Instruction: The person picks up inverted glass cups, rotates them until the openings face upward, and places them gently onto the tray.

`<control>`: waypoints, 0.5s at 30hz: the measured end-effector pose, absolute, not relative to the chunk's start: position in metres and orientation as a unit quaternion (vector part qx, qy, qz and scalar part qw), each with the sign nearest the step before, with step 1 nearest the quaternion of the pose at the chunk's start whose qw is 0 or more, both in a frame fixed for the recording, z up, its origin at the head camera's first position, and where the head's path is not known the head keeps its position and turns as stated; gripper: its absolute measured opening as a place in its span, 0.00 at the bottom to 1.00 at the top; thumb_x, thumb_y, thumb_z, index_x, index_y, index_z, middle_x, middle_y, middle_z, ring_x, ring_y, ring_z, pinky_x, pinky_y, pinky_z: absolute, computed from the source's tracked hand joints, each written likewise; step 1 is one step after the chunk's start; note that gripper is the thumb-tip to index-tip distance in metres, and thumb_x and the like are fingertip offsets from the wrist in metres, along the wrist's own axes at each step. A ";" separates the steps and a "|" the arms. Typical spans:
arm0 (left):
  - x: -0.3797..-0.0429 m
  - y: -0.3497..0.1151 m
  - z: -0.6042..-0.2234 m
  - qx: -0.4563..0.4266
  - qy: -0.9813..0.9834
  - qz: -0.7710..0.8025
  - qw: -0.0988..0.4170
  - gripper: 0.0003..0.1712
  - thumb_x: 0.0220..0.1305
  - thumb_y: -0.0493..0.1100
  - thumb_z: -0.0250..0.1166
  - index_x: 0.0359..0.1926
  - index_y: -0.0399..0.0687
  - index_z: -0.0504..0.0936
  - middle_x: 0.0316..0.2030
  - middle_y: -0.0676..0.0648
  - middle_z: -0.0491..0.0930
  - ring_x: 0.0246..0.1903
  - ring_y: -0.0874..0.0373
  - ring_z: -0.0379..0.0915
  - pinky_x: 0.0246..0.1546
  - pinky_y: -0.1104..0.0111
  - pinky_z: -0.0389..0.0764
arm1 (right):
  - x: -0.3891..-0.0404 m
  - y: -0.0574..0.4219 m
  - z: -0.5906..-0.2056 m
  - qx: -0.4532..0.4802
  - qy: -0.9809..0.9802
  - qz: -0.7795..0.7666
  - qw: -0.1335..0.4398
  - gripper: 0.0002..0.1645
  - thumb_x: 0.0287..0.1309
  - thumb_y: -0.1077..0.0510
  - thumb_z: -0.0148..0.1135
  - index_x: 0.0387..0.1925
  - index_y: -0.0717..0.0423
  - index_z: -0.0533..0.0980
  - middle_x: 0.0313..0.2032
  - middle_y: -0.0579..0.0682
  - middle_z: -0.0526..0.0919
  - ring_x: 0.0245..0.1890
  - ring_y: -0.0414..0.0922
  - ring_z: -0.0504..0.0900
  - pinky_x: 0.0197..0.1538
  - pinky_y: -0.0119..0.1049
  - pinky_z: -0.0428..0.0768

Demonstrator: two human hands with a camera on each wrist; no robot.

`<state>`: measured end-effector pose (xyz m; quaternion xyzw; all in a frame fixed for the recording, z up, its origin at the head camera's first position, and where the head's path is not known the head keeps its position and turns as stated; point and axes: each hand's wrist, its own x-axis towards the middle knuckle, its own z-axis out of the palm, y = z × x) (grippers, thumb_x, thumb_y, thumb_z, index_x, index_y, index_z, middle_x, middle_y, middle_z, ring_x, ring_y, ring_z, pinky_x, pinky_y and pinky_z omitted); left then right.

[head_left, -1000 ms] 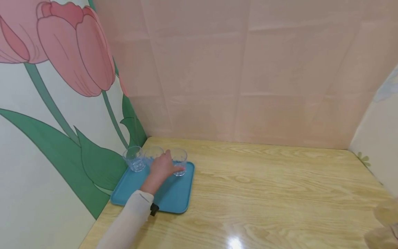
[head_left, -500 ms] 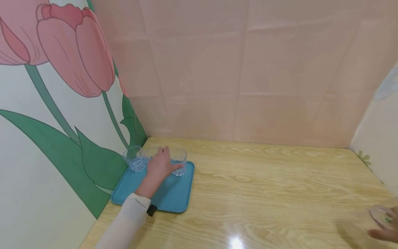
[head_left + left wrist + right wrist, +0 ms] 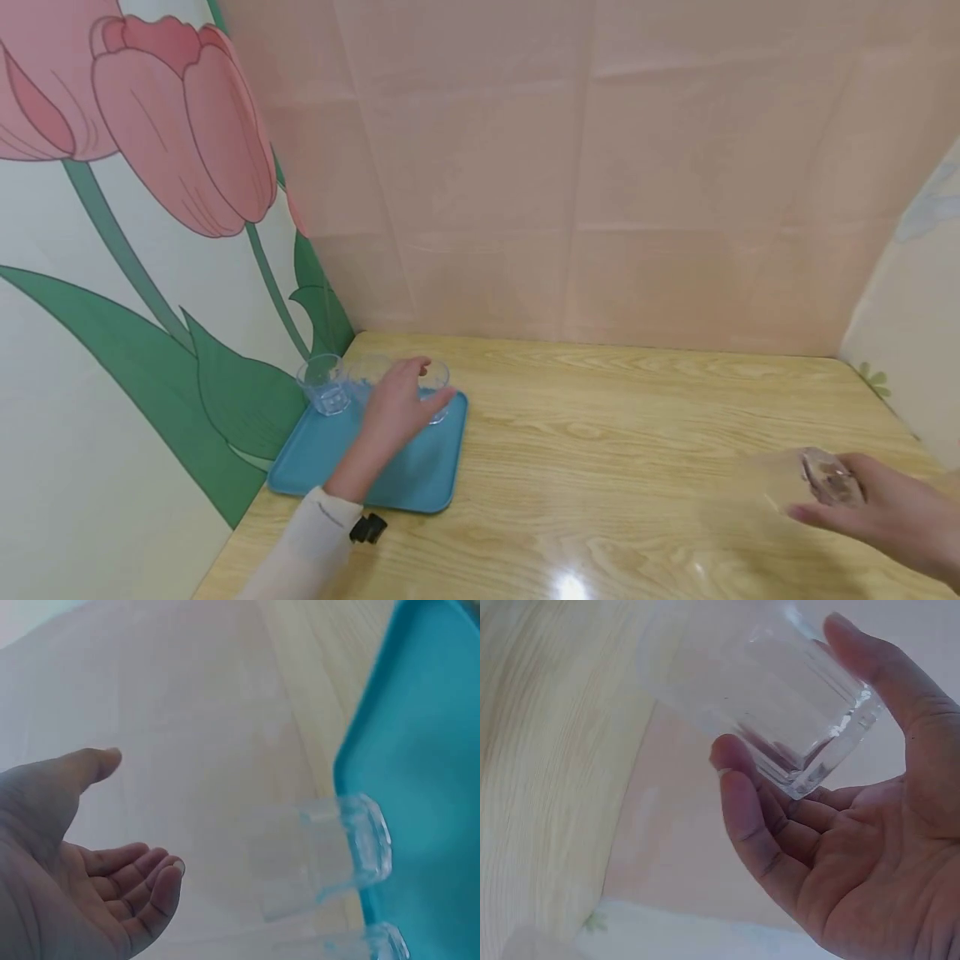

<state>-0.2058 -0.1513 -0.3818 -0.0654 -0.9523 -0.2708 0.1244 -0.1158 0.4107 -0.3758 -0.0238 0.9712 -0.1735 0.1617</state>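
Note:
On the blue tray (image 3: pixel 420 479) stand three clear cups in a row: a left cup (image 3: pixel 326 390), a middle cup (image 3: pixel 362 388) and a right cup (image 3: pixel 437 414). My left hand (image 3: pixel 396 407) is over the right one, fingers loosely bent and thumb spread. In the left wrist view, a gap shows between that hand (image 3: pixel 112 877) and the nearest cup (image 3: pixel 367 840). At the right, my right hand (image 3: pixel 900 510) holds another clear cup (image 3: pixel 831 478) above the table. This cup is tipped sideways, its thick base near the palm and its mouth toward the left.
The wood-grain table (image 3: pixel 600 450) stretches between the tray and my right hand. A pink sheet (image 3: pixel 570 208) hangs along the back edge. A wall with painted tulips (image 3: pixel 180 125) borders the tray's left side, and a pale wall (image 3: pixel 915 333) stands at the right.
My right hand has come in from the right edge, bringing a cup leftward over the table. My left hand has loosened from the right cup on the tray, its thumb lifting off.

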 end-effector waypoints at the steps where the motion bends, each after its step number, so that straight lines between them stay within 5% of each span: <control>1: -0.204 -0.150 -0.381 -0.072 -0.948 -0.284 0.125 0.39 0.65 0.65 0.66 0.66 0.43 0.75 0.56 0.44 0.79 0.52 0.47 0.78 0.48 0.51 0.80 | -0.116 0.406 -0.374 -0.027 0.971 -0.178 0.158 0.59 0.70 0.33 0.55 0.57 0.93 0.54 0.46 0.84 0.74 0.42 0.73 0.80 0.37 0.54 0.81; 10: -0.191 -0.135 -0.381 -0.111 -0.915 -0.370 0.117 0.35 0.65 0.60 0.69 0.65 0.46 0.75 0.58 0.47 0.78 0.52 0.50 0.78 0.48 0.54 0.80 | -0.116 0.367 -0.367 -0.043 0.957 -0.266 0.106 0.54 0.70 0.39 0.59 0.66 0.86 0.54 0.56 0.87 0.69 0.54 0.79 0.73 0.44 0.62 0.80; 15: -0.185 -0.125 -0.379 -0.120 -0.900 -0.406 0.105 0.35 0.64 0.62 0.69 0.65 0.50 0.75 0.59 0.50 0.78 0.54 0.51 0.77 0.48 0.56 0.81 | -0.114 0.343 -0.372 -0.049 0.937 -0.339 0.064 0.48 0.68 0.46 0.64 0.68 0.80 0.56 0.59 0.82 0.71 0.57 0.71 0.76 0.43 0.40 0.83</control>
